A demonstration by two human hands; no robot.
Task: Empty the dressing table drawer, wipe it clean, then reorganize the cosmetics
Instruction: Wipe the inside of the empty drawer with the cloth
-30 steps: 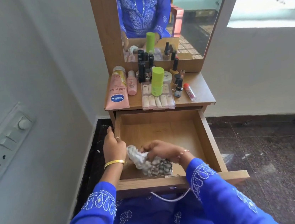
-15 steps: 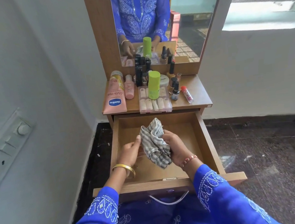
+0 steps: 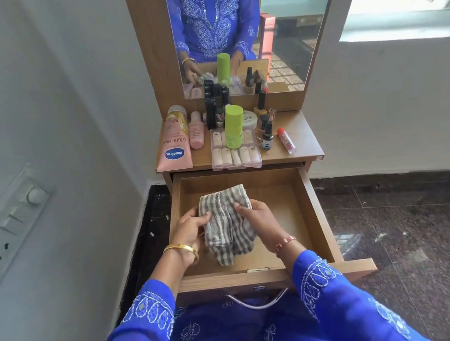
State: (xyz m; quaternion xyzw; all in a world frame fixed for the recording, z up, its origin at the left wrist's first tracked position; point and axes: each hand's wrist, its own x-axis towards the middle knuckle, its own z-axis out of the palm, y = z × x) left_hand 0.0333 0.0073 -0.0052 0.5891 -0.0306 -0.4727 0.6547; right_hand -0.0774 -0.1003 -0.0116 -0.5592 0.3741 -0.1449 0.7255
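Note:
The wooden drawer (image 3: 313,216) of the dressing table is pulled out, and nothing but the cloth and my hands shows inside it. Above its floor I hold a grey-and-white striped cloth (image 3: 229,226) with both hands. My left hand (image 3: 190,228) grips its left edge and my right hand (image 3: 258,223) grips its right side. The cosmetics stand on the tabletop (image 3: 302,132): a pink Vaseline tube (image 3: 172,145), a small pink bottle (image 3: 196,134), a green stick (image 3: 233,126), a clear case of false nails (image 3: 235,152), dark bottles (image 3: 212,112) and a red-capped tube (image 3: 286,140).
A mirror (image 3: 293,20) rises behind the tabletop. A white wall with a switch panel (image 3: 6,222) is close on the left. Dark stone floor (image 3: 408,218) lies to the right of the drawer. The drawer's metal handle (image 3: 258,300) is at my waist.
The cloth was bunched low at the drawer's front under my right hand, with my left hand on the drawer's side. Both hands now hold it raised and spread mid-drawer.

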